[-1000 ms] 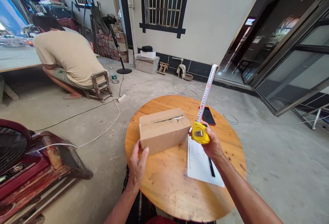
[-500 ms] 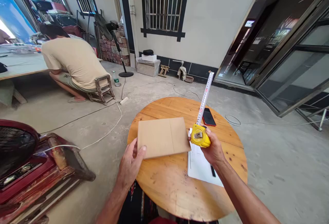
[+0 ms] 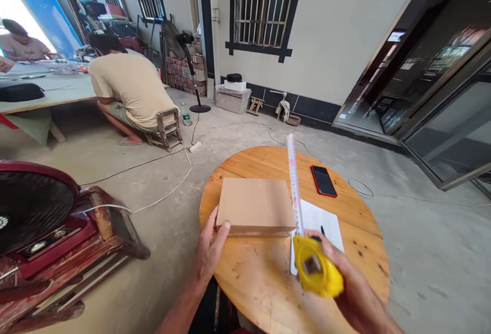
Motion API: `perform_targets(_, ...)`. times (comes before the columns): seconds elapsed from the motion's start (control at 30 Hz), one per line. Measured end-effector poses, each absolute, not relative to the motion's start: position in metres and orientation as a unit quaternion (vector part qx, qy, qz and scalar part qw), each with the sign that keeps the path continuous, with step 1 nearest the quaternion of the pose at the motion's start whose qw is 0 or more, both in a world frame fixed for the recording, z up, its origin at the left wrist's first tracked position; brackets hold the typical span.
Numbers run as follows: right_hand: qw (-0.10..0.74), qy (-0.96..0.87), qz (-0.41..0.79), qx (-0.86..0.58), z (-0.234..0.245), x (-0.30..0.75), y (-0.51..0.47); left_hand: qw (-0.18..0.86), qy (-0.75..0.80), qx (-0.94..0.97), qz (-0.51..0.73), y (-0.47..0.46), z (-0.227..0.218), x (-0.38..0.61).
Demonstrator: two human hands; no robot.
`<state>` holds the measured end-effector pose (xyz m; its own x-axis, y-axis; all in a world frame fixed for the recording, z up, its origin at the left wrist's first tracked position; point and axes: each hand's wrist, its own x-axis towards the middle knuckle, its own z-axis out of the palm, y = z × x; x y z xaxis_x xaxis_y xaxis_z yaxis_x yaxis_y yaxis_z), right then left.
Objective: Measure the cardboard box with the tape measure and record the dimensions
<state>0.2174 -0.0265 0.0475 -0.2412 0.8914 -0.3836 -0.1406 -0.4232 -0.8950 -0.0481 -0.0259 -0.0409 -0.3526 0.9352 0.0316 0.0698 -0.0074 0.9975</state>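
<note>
A brown cardboard box lies on the round wooden table. My left hand grips its near left corner, thumb on the front edge and fingers along the left side. In my right hand is a yellow tape measure, blurred by motion. Its white blade sticks out upward and away, passing by the box's right edge; I cannot tell whether it touches the box. Under and beyond the right hand lies a sheet of paper with a dark pen, partly hidden.
A phone with a red edge lies at the table's right. To the left stands a dark red fan on a wooden chair. A person sits on a small chair beside another table. Cables cross the floor.
My right hand has brought the tape measure down and nearer to me, its blade now beside the box. The left hand keeps its hold on the box. The view has turned left.
</note>
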Motion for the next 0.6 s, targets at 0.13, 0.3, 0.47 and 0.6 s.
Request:
perform_targets(0.13,0.237,-0.43,0.712,-0.502,0.008,0.213,-0.058,0.346,0.584,0.402,0.615,-0.027,-0.053,-0.036)
perform_targets(0.3,0.207,-0.455,0.706,-0.502,-0.024,0.204,-0.066,0.343,0.571,0.367,0.649,-0.026,-0.07,-0.025)
perform_targets(0.47,0.176,-0.489,0.674,-0.525,-0.015,0.196,-0.07,0.326,0.576,0.356,0.66,-0.025,-0.078,-0.021)
perform_targets(0.6,0.19,-0.478,0.66,-0.547,0.002,0.188,-0.074,0.336,0.579,0.338,0.661,-0.022,-0.081,-0.018)
